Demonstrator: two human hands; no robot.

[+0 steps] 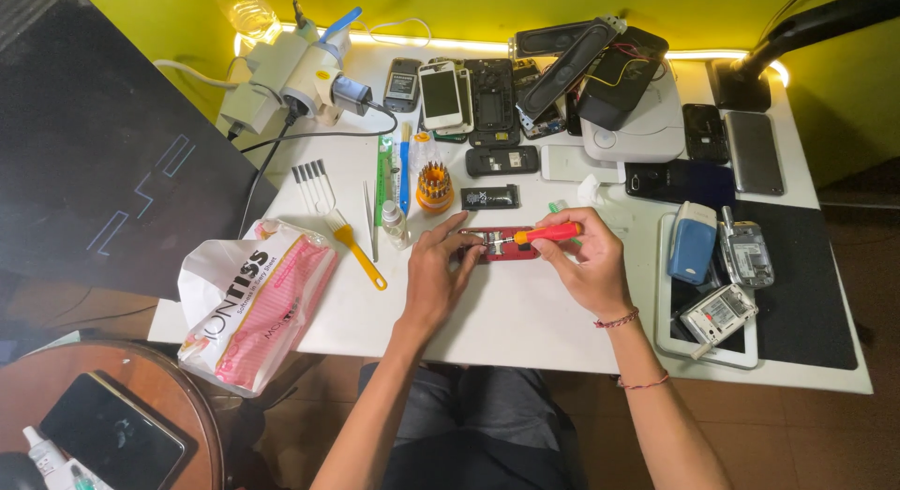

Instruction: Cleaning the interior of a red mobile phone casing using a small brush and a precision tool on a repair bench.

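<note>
Two hands at work on my feed: left hand [437,270] pins the red phone [500,243] flat on the surface [525,312] so it cannot slide; right hand [589,262] pinches the screwdriver [548,233], tip laid low onto the phone. Bit holder [434,187] stands near.

Red phone [502,244] half under fingers [459,256] — screwdriver tip [494,239] too small to tell
</note>
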